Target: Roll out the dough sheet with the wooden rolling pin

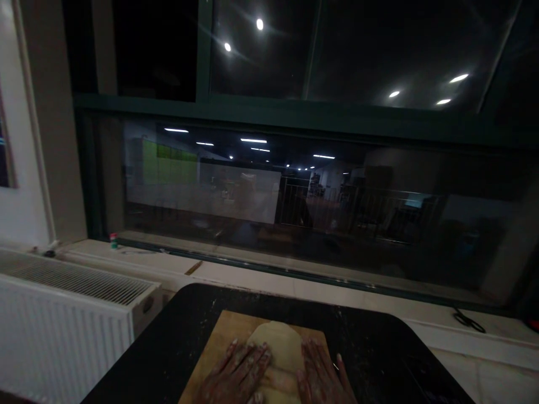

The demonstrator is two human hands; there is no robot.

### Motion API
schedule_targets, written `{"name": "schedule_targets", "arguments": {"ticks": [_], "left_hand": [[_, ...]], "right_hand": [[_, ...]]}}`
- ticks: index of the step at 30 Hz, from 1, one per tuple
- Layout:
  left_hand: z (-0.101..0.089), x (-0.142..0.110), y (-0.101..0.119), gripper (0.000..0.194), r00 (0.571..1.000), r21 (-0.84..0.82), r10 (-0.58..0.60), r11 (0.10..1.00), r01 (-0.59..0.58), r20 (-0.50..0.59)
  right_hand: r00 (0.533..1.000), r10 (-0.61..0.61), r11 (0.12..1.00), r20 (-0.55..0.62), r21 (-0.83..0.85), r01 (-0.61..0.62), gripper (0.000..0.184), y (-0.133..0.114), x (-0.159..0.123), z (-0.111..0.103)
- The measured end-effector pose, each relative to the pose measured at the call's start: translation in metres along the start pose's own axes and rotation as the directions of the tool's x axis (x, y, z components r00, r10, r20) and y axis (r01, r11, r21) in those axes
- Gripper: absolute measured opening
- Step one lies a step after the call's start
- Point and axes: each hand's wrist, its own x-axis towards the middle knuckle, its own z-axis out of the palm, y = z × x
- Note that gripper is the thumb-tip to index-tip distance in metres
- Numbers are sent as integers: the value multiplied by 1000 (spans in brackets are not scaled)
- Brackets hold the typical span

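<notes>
A pale flattened piece of dough (280,345) lies on a wooden board (225,336) at the bottom middle of the view. My left hand (238,373) lies flat on the dough's left side, fingers stretched out and dusted with flour. On the right side my right hand (322,376) rests the same way, fingers spread and floury. Something pale and rounded, maybe a rolling pin (278,381), shows between the hands, but I cannot tell for sure. The board sits on a dark table (185,336).
A white radiator (71,314) stands at the left. Behind the table runs a light windowsill (261,275) under a large dark window. A small red-and-green container (113,240) stands on the sill at left; black scissors (468,321) lie at right.
</notes>
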Motion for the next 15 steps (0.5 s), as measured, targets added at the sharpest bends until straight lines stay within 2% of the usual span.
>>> {"name": "schedule_targets", "arguments": {"ticks": [2,4,5,7,9,11,13,15], "left_hand": [[1,7,-2,42,998,-59,-40,997,42,38],[-1,16,-6,43,993,-127,-69,989,81,96],[-2,20,-8,45,988,-165,-86,980,106,127],[2,28,-12,49,973,-243,-111,957,160,202],[14,35,-16,49,940,-312,-139,920,239,310],[33,44,-19,45,876,-351,-190,862,365,443],[54,54,-24,45,768,-334,-253,788,516,589],[72,66,-30,46,657,-284,-288,731,621,697]], "right_hand": [[994,-67,998,85,19,66,41,10,14,-4],[955,-32,997,296,80,9,45,15,32,-12],[908,6,993,419,103,-54,47,15,42,-17],[786,62,978,616,121,-172,52,14,63,-23],[685,104,961,721,103,-255,54,13,83,-23],[637,138,948,758,84,-306,53,15,100,-14],[630,155,941,761,81,-330,50,20,114,2],[640,185,933,746,72,-354,46,27,126,21]]}}
